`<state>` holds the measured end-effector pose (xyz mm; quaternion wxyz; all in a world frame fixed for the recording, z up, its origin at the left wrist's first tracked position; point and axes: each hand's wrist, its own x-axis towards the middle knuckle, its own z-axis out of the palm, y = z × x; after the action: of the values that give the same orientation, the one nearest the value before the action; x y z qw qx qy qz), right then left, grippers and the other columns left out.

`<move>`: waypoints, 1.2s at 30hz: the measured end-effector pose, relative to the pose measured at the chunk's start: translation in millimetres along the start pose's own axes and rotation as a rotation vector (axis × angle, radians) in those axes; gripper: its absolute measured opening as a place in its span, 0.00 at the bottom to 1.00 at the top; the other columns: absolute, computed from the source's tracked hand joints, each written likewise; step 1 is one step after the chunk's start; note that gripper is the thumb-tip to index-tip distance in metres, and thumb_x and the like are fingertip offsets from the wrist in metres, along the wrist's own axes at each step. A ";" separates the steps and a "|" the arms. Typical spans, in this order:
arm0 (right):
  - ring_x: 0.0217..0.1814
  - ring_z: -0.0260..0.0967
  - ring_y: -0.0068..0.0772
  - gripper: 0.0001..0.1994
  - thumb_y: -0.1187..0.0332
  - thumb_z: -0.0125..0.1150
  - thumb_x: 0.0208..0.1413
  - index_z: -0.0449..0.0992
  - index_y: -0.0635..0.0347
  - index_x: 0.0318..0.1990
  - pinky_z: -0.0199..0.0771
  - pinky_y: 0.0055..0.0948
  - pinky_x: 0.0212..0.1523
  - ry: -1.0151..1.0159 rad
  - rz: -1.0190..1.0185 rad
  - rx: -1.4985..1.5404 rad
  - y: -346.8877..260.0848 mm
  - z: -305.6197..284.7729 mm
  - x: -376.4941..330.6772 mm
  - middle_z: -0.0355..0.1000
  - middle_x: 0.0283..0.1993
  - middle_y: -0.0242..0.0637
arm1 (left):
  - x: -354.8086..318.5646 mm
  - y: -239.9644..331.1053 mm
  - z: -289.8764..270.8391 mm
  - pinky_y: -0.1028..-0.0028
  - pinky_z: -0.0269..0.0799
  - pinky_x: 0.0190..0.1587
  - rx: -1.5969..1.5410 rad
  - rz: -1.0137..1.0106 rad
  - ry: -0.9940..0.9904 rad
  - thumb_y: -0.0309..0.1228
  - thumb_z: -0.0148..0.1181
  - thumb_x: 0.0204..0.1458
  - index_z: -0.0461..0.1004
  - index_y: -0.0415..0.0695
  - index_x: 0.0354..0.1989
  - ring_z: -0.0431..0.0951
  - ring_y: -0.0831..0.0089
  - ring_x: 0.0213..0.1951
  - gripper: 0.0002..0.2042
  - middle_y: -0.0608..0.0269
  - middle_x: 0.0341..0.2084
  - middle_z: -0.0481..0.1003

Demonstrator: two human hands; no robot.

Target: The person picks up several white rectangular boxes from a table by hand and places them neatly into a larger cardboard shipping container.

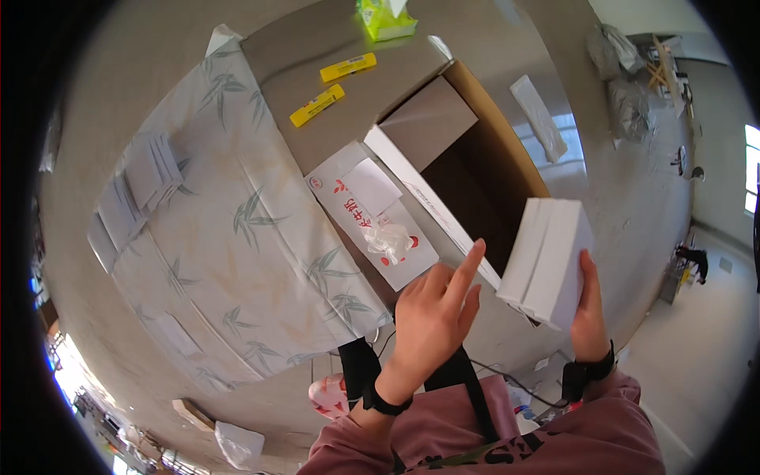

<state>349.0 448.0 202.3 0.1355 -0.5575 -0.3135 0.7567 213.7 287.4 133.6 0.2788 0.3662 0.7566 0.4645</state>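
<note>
My right hand (588,317) grips a stack of white boxes (546,257), thumb along the right side; its other fingers are mostly hidden. The stack hangs tilted over the near end of an open carton (416,182), white outside and brown inside. A grey-brown panel (431,123) shows at the carton's far end. My left hand (435,317) is empty, just left of the stack, its index finger stretched out and the others partly bent. Beyond it lies a white cardboard flap (332,186) with red print, bearing a white paper (374,188) and crumpled clear plastic (389,241).
A bamboo-patterned cloth (229,261) covers the table's left side, with several white boxes (146,170) at its far-left edge. Two yellow tubes (348,67) and a green tissue pack (386,20) lie at the back. Right of the carton is a white plastic-wrapped strip (538,119).
</note>
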 end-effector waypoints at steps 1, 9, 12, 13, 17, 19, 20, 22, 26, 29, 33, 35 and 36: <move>0.56 0.67 0.30 0.24 0.56 0.51 0.60 0.61 0.59 0.60 0.67 0.31 0.57 -0.027 0.023 0.035 -3.3 5.5 10.1 0.68 0.55 0.35 | 6.2 -4.2 5.6 0.70 0.69 0.29 0.077 0.020 -0.008 0.24 0.64 0.41 0.66 0.46 0.57 0.71 0.69 0.25 0.30 0.61 0.31 0.68; 0.48 0.72 0.33 0.22 0.59 0.59 0.55 0.67 0.60 0.54 0.74 0.35 0.50 -0.065 0.258 0.262 17.6 -6.5 93.1 0.72 0.48 0.37 | 19.2 -9.5 30.2 0.67 0.71 0.36 0.289 -0.021 0.069 0.22 0.62 0.41 0.70 0.47 0.44 0.74 0.65 0.37 0.19 0.60 0.45 0.67; 0.46 0.73 0.35 0.23 0.59 0.61 0.54 0.67 0.60 0.53 0.75 0.36 0.48 -0.078 0.330 0.333 21.6 -8.5 106.6 0.72 0.46 0.38 | 24.1 -11.8 31.3 0.66 0.71 0.37 0.320 -0.028 0.083 0.21 0.61 0.40 0.70 0.47 0.44 0.74 0.64 0.37 0.19 0.60 0.44 0.68; 0.47 0.72 0.35 0.23 0.58 0.61 0.53 0.67 0.60 0.53 0.74 0.36 0.49 -0.103 0.355 0.335 22.1 -10.9 111.1 0.72 0.47 0.38 | 25.4 -12.0 31.2 0.66 0.71 0.37 0.325 -0.031 0.082 0.21 0.61 0.40 0.70 0.47 0.44 0.74 0.64 0.37 0.19 0.60 0.44 0.68; 0.52 0.69 0.35 0.25 0.56 0.62 0.52 0.66 0.58 0.54 0.69 0.38 0.54 -0.085 0.331 0.251 28.0 -12.7 118.8 0.70 0.50 0.38 | 28.3 -10.8 32.0 0.65 0.71 0.36 0.336 -0.026 0.107 0.20 0.60 0.40 0.69 0.46 0.42 0.74 0.62 0.36 0.17 0.59 0.41 0.69; 0.54 0.67 0.35 0.25 0.56 0.63 0.52 0.66 0.58 0.54 0.66 0.38 0.57 -0.120 0.304 0.257 35.2 -7.5 123.1 0.69 0.51 0.38 | 28.7 -10.3 32.7 0.65 0.71 0.36 0.349 -0.040 0.117 0.20 0.59 0.41 0.69 0.45 0.41 0.74 0.61 0.35 0.16 0.59 0.40 0.69; 0.56 0.65 0.36 0.26 0.56 0.63 0.52 0.65 0.57 0.55 0.62 0.39 0.59 -0.154 0.274 0.262 40.5 -4.1 125.8 0.68 0.53 0.38 | 28.7 -10.1 32.8 0.64 0.70 0.36 0.349 -0.050 0.115 0.20 0.58 0.41 0.69 0.45 0.40 0.74 0.60 0.35 0.15 0.59 0.39 0.69; 0.58 0.63 0.37 0.27 0.57 0.63 0.51 0.64 0.57 0.56 0.58 0.38 0.62 -0.145 0.317 0.328 57.6 -3.2 143.8 0.67 0.54 0.38 | 29.7 -8.7 32.5 0.64 0.70 0.36 0.351 -0.059 0.114 0.20 0.58 0.41 0.69 0.44 0.39 0.74 0.59 0.34 0.15 0.58 0.39 0.69; 0.60 0.60 0.34 0.27 0.58 0.64 0.52 0.63 0.58 0.56 0.55 0.35 0.64 -0.218 0.216 0.298 88.7 1.5 189.5 0.65 0.55 0.36 | 31.7 -8.8 35.7 0.64 0.70 0.35 0.332 -0.057 0.116 0.20 0.57 0.42 0.68 0.43 0.39 0.73 0.58 0.34 0.14 0.57 0.39 0.69; 0.61 0.60 0.33 0.28 0.59 0.65 0.50 0.63 0.58 0.56 0.54 0.34 0.64 -0.211 0.160 0.265 110.4 5.5 223.4 0.64 0.57 0.36 | 31.5 -9.2 37.1 0.64 0.70 0.35 0.321 -0.066 0.113 0.20 0.57 0.42 0.68 0.43 0.39 0.73 0.58 0.34 0.14 0.57 0.39 0.69; 0.63 0.57 0.32 0.31 0.55 0.67 0.48 0.63 0.57 0.58 0.54 0.33 0.64 -0.164 0.157 0.220 122.5 17.5 237.0 0.64 0.59 0.36 | 27.3 -12.3 39.6 0.63 0.70 0.35 0.296 -0.099 0.118 0.20 0.58 0.42 0.67 0.43 0.40 0.73 0.57 0.34 0.15 0.55 0.39 0.68; 0.65 0.55 0.30 0.37 0.50 0.68 0.45 0.61 0.55 0.60 0.53 0.34 0.63 -0.187 0.169 0.119 125.1 15.1 238.5 0.61 0.61 0.36 | 26.9 -12.2 40.9 0.63 0.70 0.35 0.278 -0.105 0.126 0.20 0.58 0.43 0.67 0.43 0.41 0.73 0.56 0.35 0.15 0.55 0.40 0.68; 0.65 0.55 0.30 0.37 0.50 0.68 0.45 0.61 0.55 0.60 0.53 0.34 0.63 -0.186 0.170 0.120 121.5 10.6 239.8 0.61 0.61 0.36 | 27.1 -11.7 41.6 0.63 0.70 0.36 0.256 -0.108 0.136 0.20 0.58 0.43 0.67 0.43 0.41 0.73 0.56 0.35 0.15 0.55 0.40 0.68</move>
<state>274.7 484.4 -53.7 0.0744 -0.5002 -0.2304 0.8313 226.4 326.7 103.6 0.2023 0.3252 0.8454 0.3723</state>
